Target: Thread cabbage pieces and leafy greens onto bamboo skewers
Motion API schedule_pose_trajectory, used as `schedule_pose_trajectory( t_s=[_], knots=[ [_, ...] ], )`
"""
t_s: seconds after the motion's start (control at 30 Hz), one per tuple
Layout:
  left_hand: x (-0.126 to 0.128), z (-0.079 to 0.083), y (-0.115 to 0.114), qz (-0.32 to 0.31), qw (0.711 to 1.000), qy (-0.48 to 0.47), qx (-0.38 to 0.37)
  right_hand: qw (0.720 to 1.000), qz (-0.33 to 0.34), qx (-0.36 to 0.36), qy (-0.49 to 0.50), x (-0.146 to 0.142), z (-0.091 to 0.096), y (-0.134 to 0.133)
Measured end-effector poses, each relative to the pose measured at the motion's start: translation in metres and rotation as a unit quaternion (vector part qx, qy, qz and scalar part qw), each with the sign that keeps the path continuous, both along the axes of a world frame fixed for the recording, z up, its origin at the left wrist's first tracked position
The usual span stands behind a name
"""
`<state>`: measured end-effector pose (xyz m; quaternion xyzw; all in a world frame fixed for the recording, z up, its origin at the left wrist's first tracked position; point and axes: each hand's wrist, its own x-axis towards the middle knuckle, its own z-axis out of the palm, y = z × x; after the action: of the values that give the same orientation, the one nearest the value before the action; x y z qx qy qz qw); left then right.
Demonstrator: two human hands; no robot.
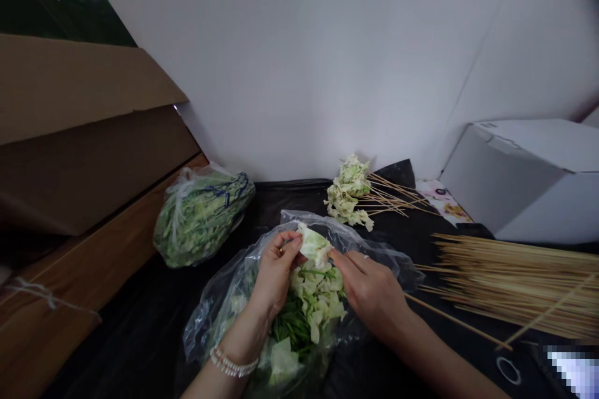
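My left hand (pixel 281 268) pinches a pale green cabbage leaf (pixel 314 243) between thumb and fingers. My right hand (pixel 369 287) is closed round a bamboo skewer (pixel 458 321), whose long end sticks out behind the wrist to the lower right. The fingertips of this hand meet the right edge of the leaf; the skewer's front end is hidden there. Below both hands lies an opened clear plastic bag (pixel 213 318) with torn cabbage pieces (pixel 322 299) and dark green stems (pixel 292 324) in it.
Skewered cabbage (pixel 349 190) lies at the back by the wall. To the right is a wide pile of bamboo skewers (pixel 519 280), before a white box (pixel 528 181). At left are a tied bag of greens (pixel 201 215) and a cardboard box (pixel 84 162). Black sheeting (pixel 140 324) covers the surface.
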<state>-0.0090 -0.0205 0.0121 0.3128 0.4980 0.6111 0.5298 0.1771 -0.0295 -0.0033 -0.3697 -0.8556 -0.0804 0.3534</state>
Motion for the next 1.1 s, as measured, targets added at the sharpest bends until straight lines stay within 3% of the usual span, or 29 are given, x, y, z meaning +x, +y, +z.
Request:
schedule_pose_trajectory(
  t_s=[0.43, 0.63, 0.87, 0.97, 1.1],
  knots=[
    [0.003, -0.001, -0.001, -0.03, 0.999, -0.001, -0.015, 1.0, -0.016, -0.024, 0.008, -0.003, -0.002, -0.002],
    [0.007, -0.005, -0.002, -0.086, 0.996, 0.02, -0.005, 0.999, -0.021, -0.048, 0.004, -0.006, -0.004, -0.001],
    [0.003, -0.003, 0.0, -0.032, 0.999, -0.018, 0.019, 0.987, -0.051, -0.154, -0.009, 0.007, 0.014, 0.003],
    [0.002, -0.001, -0.001, -0.043, 0.998, -0.041, 0.027, 0.982, -0.036, -0.185, 0.013, 0.015, 0.02, 0.007],
    [0.004, -0.001, -0.003, -0.076, 0.996, -0.024, 0.028, 0.981, -0.011, -0.17, 0.093, 0.025, 0.024, 0.012]
  ],
)
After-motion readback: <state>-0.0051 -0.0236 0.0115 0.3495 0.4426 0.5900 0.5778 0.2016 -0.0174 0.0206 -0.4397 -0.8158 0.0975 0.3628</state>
